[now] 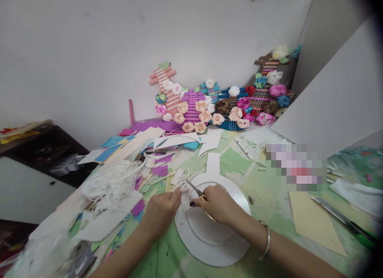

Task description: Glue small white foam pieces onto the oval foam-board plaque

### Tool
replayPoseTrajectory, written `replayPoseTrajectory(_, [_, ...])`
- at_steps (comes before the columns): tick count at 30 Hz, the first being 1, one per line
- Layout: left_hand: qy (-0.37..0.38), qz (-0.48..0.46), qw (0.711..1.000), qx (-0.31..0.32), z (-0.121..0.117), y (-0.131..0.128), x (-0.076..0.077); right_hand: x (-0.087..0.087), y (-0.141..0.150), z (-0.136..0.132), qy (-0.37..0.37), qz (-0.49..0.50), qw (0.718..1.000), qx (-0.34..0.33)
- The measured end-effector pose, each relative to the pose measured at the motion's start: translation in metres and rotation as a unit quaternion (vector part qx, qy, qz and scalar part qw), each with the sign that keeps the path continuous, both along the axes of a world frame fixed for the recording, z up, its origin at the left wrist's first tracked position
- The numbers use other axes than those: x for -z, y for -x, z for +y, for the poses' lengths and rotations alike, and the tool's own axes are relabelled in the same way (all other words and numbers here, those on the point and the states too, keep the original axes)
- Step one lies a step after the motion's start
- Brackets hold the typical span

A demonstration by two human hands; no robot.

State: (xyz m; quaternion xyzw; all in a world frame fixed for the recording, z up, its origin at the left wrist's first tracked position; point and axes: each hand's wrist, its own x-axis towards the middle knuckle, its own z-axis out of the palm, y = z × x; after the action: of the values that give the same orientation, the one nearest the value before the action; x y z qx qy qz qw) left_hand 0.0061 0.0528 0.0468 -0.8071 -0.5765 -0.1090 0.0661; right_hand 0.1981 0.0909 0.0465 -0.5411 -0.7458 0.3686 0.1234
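Note:
My right hand (218, 202) grips small scissors (196, 189) with gold-coloured loop handles, and their slim blades point up and left. The blades look slightly parted beside the fingertips of my left hand (163, 210). That hand is closed in a pinch on thin white strips (185, 195), partly hidden by the fingers. Under both hands lies a flat white card cutout (239, 238), round with a straight neck (213, 164) at the far side. A smaller white round piece (206, 232) rests on its middle, partly covered by my right hand.
Several flower-decorated guitar shapes (193, 106) lean against the wall. Tangled white cord (110, 186) and coloured paper scraps (161, 170) are heaped on the left. On the right, large scissors (338, 214) lie across a cream sheet (311, 226). A blurred-out patch (296, 168) sits behind them.

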Motion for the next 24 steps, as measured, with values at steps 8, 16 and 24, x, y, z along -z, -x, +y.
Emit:
replayPoseTrajectory(8, [0.085, -0.084, 0.993, -0.015, 0.008, 0.002, -0.011, 0.002, -0.006, 0.010, -0.068, -0.094, 0.993, -0.010])
replayPoseTrajectory(16, [0.022, -0.197, 0.979, -0.043, 0.020, 0.005, -0.011, 0.006, -0.009, 0.016, -0.002, 0.062, 0.997, -0.054])
replayPoseTrajectory(24, [0.021, -0.180, 0.983, 0.036, 0.023, -0.009, -0.003, 0.012, -0.008, 0.015, 0.005, 0.104, 0.992, -0.069])
